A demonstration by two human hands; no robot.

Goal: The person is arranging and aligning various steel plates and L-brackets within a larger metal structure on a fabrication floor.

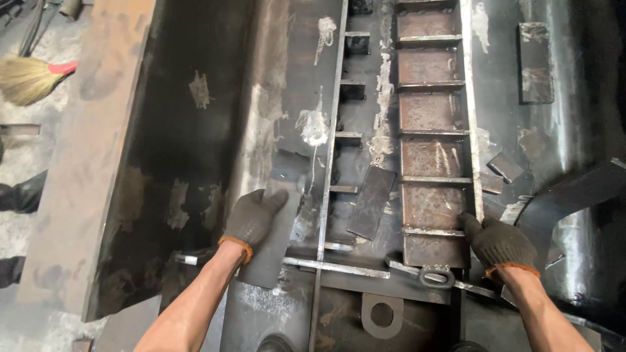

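Note:
Both my hands wear dark knit gloves with orange cuffs. My left hand (253,216) lies flat on a dark steel plate (274,248) that leans on the big dark steel structure (195,130). My right hand (497,242) grips the lower right edge of a rusty ladder-like steel frame (430,117) with several cross ribs. A loose flat steel plate (372,201) lies between the two hands, beside a thin upright steel rail (329,163).
A small steel block (535,62) sits at the upper right, and smaller plate pieces (505,167) lie right of the frame. A steel lug with a hole (382,315) and a ring (437,277) sit near the bottom. A broom (29,78) lies on the floor at left.

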